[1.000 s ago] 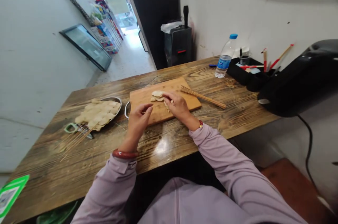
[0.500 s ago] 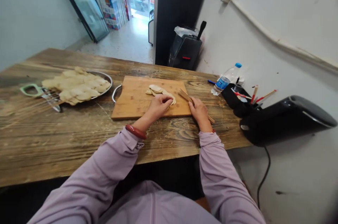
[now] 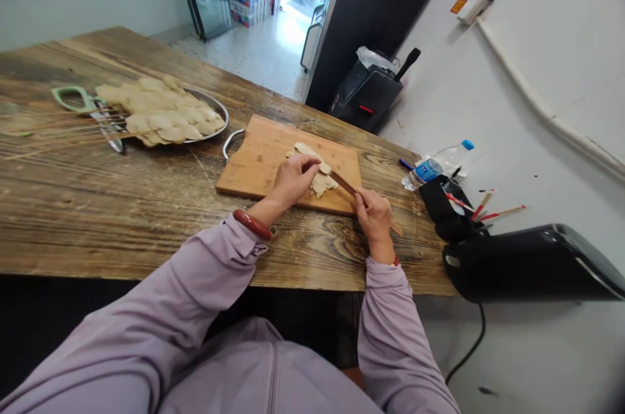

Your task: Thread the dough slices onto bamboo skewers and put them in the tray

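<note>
Currently, the right hand (image 3: 375, 213) is closed around a bundle of thin wooden sticks (image 3: 346, 184), gripping it near the right-hand edge of the cutting board (image 3: 256, 157). The bundle lies diagonally: its far end is over the board, close to the fingertips of the left hand (image 3: 293, 179), and its near end projects past the right hand above the wooden table (image 3: 170, 219). The left hand is partly curled, with thumb and fingertips close together, and is positioned over the board at the near left side of the pale slices (image 3: 319, 187). Whether the left fingertips grip a slice or a stick cannot be determined at this angle. The pale slices lie loosely overlapped on the right half of the board, partly covered by the left hand. A white curved handle (image 3: 232, 142) is located at the board's left end. Further left, a round metal plate (image 3: 222, 116) carries a heap of skewered slices (image 3: 161, 108); the skewers (image 3: 63, 135) extend from the heap leftward over the table. A green-handled tool (image 3: 73, 99) with a metal blade rests at the left side of the plate, partly beneath the skewers. On the right side of the table, a bottle with a blue cap (image 3: 446, 160) stands just beside a black organizer (image 3: 434, 206) containing red-ended sticks (image 3: 483, 204). A large black device (image 3: 532, 264) is located at the table's right end, beside the organizer.
</note>
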{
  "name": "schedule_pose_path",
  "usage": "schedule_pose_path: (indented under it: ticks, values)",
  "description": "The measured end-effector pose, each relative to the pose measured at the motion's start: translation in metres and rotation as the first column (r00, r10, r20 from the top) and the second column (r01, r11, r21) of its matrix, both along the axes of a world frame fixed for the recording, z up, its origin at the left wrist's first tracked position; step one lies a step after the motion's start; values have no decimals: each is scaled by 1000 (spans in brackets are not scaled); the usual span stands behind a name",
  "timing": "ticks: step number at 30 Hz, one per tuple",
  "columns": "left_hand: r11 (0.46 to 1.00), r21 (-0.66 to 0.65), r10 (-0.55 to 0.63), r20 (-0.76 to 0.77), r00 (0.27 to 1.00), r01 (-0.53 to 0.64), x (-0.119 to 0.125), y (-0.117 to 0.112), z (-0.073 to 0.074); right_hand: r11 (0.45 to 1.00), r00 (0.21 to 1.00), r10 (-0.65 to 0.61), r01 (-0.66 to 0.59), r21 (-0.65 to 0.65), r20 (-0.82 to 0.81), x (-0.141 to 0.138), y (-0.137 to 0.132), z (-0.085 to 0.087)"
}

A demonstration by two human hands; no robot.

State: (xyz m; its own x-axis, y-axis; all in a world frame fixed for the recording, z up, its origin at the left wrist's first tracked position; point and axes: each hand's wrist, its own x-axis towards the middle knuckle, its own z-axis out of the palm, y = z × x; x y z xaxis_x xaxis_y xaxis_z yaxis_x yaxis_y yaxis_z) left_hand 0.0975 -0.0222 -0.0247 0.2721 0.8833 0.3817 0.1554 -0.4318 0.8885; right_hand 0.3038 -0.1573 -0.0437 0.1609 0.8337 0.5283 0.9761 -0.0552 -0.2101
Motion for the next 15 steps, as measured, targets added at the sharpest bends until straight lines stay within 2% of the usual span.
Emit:
schedule_pose_path:
  ticks: [4,8,15]
  values:
    - [994,89,-59,-33,998,61,-1,-3,3,998,1000,25,-26,-58,-16,-3,-7,5]
    - [965,231,-108,-64,992,120,-1,-7,4,996,999,39,-41,-73,-20,-6,-9,8]
    - [912,376,-109,-161,981,163,-1,-3,-1,996,996,78,-75,-54,45,-9,-10,9]
